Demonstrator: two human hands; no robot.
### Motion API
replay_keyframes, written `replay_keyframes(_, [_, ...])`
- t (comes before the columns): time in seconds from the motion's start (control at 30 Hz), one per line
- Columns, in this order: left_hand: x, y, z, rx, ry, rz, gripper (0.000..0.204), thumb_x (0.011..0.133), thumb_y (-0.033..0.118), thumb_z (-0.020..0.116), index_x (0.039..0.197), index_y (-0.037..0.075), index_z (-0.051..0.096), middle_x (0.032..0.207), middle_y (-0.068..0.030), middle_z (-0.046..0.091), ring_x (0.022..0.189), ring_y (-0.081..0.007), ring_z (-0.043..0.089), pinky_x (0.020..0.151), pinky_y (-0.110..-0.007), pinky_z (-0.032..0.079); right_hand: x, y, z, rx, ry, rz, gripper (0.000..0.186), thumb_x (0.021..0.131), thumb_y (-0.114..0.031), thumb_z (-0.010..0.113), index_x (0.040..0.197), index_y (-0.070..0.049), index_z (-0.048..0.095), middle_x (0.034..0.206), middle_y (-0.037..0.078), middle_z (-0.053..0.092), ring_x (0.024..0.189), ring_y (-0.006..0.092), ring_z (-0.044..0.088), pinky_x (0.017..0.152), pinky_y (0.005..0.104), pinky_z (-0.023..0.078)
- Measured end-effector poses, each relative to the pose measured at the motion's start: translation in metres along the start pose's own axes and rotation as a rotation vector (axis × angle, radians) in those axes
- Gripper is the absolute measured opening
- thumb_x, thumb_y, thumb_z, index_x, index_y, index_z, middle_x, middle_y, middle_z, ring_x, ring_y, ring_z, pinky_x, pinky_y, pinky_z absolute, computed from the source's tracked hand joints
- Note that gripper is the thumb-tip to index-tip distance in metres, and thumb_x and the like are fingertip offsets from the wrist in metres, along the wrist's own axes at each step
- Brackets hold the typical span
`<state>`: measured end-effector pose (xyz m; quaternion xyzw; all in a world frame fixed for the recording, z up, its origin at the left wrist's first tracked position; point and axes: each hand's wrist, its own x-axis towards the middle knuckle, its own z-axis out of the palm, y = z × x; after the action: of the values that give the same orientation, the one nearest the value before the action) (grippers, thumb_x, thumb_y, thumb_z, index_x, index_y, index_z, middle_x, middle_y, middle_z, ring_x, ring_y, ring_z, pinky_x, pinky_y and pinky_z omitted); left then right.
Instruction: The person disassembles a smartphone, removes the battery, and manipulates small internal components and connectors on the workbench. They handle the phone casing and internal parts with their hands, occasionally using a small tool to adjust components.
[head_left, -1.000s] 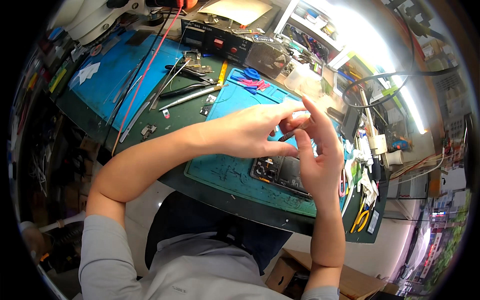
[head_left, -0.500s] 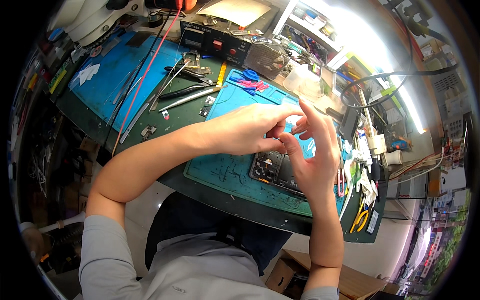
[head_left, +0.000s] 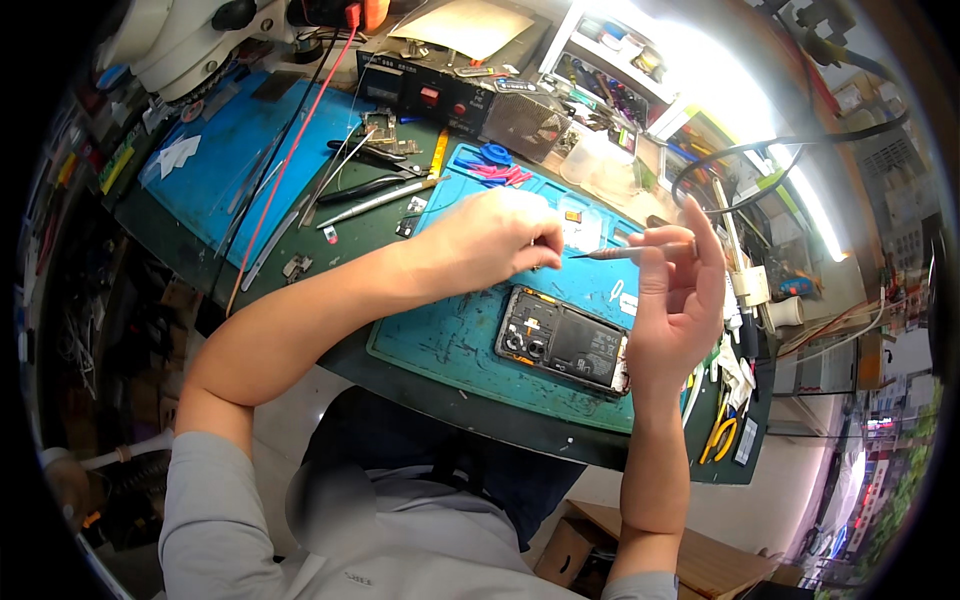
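Above the blue mat [head_left: 450, 345] in front of you, your left hand [head_left: 495, 240] is curled, its thumb and forefinger drawn close to each other; whether they meet, or pinch anything small, I cannot tell. Your right hand [head_left: 675, 315] is clamped on a slim pointed tool [head_left: 625, 253] between thumb and fingers, with one finger raised straight. The tool lies nearly level, its dark tip aimed at your left fingertips and just short of touching them.

You have one opened phone [head_left: 565, 340], back off and inner parts exposed, lying flat on the mat below your hands; your right wrist is near its right end. Counting further, you have one second blue mat [head_left: 210, 200] to the left, one black-handled hand tool [head_left: 368, 187] and one pale pen-shaped tool [head_left: 378, 202] between the mats, one yellow strip [head_left: 439, 153] beyond them, and one yellow-handled pair of pliers [head_left: 718, 440] at the right. The pink and blue pieces [head_left: 500, 174] at your mat's far edge are too bunched to count.
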<state>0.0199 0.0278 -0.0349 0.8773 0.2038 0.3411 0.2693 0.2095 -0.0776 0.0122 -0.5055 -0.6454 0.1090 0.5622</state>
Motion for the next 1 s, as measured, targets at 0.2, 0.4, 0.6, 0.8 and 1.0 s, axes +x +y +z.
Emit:
replay_keyframes(0.2, [0.030,-0.015,0.004,0.091,-0.002,0.063,0.017,0.090,0.020,0.076,0.098,0.006,0.072,0.095,-0.0113,0.069,0.092,-0.0339,0.068,0.082,-0.044,0.054,-0.011,0.010,0.003,0.102,-0.111,-0.034,0.046,0.100,0.005,0.062,0.146,0.002,0.054,0.102,0.012,0.068,0.091,0.0155,0.069,0.078,0.0307,0.062])
replay_keyframes(0.4, [0.038,-0.016,0.021,0.168,-0.020,0.007,0.016,0.094,0.019,0.068,0.103,0.008,0.075,0.099,-0.0128,0.066,0.100,-0.0353,0.067,0.087,-0.046,0.055,-0.018,0.011,0.012,0.066,-0.276,-0.078,0.051,0.103,0.006,0.058,0.152,0.001,0.048,0.104,0.012,0.065,0.095,0.0153,0.066,0.087,0.0323,0.061])
replay_keyframes(0.6, [0.028,-0.009,0.007,0.085,-0.014,-0.023,0.018,0.096,0.020,0.068,0.104,0.007,0.078,0.096,-0.0134,0.069,0.097,-0.0346,0.068,0.084,-0.045,0.055,-0.019,0.011,0.015,0.075,-0.284,-0.075,0.051,0.102,0.008,0.057,0.152,0.002,0.048,0.106,0.013,0.065,0.095,0.0156,0.067,0.087,0.0317,0.061])
replay_keyframes(0.8, [-0.002,0.005,-0.022,-0.086,-0.155,-0.112,0.018,0.096,0.016,0.071,0.110,0.006,0.076,0.100,-0.0127,0.071,0.094,-0.0294,0.070,0.081,-0.039,0.054,-0.018,0.015,0.021,0.091,-0.140,-0.065,0.048,0.097,0.009,0.064,0.144,0.000,0.059,0.102,0.012,0.069,0.089,0.0181,0.070,0.074,0.0319,0.063])
replay_keyframes(1.0, [-0.019,0.005,-0.030,-0.212,-0.237,-0.142,0.016,0.096,0.011,0.073,0.111,0.005,0.076,0.103,-0.0112,0.072,0.095,-0.0270,0.070,0.084,-0.037,0.055,-0.014,0.016,0.023,0.072,-0.171,-0.069,0.049,0.097,0.009,0.064,0.144,-0.001,0.059,0.102,0.011,0.070,0.087,0.0170,0.069,0.073,0.0316,0.063])
